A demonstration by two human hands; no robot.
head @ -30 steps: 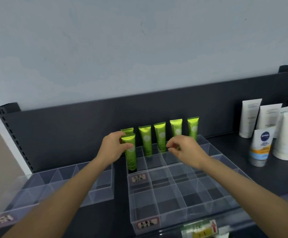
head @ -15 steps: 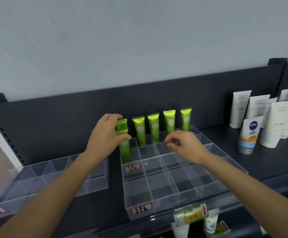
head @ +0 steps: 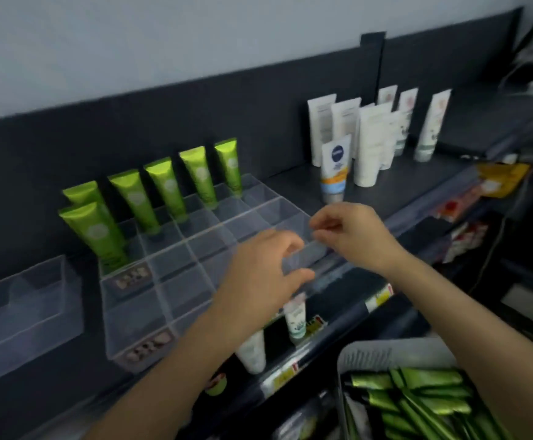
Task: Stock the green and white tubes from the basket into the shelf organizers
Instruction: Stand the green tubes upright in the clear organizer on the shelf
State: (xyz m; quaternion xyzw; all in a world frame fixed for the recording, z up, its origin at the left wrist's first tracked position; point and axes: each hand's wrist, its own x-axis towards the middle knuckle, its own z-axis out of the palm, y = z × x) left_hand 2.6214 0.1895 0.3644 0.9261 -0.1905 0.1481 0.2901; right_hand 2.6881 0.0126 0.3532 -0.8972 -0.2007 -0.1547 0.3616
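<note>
Several green tubes stand upright in the back cells of a clear divided organizer on the dark shelf; a front one stands in the left column. My left hand hovers over the organizer's right front part, fingers apart, holding nothing. To its right, above the shelf edge, my right hand has its fingers loosely curled with nothing in them. A white basket at the bottom right holds several green tubes lying flat.
A second clear organizer sits at the left. White tubes and a blue-capped tube stand on the shelf at the right. More tubes and price tags show on the lower shelf. The frame is motion-blurred.
My left hand has let go of the front green tube and swung right. Both hands have drawn back toward the shelf edge. The view has turned right and down, bringing the basket into sight.
</note>
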